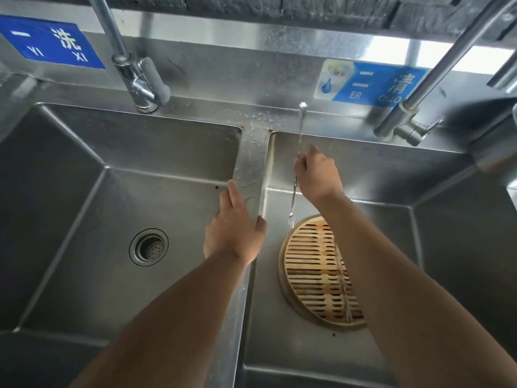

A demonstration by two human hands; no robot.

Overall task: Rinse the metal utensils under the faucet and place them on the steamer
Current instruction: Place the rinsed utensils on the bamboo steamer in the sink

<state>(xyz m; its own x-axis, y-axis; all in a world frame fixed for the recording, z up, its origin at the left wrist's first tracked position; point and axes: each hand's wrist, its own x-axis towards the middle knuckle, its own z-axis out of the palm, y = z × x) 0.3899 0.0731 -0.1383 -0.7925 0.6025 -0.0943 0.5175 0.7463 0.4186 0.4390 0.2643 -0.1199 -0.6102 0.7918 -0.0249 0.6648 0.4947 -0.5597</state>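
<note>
fork (293, 197) in closed right hand (317, 175)

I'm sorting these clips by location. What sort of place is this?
Probably a commercial kitchen's dishwashing station: a stainless double sink, blue wall signs marking a wash basin and a rinse basin, and a bamboo steamer in the right basin.

Brushed stainless steel sink (167, 141), pale slatted bamboo steamer (313, 275), shiny metal fork (293, 203).
</note>
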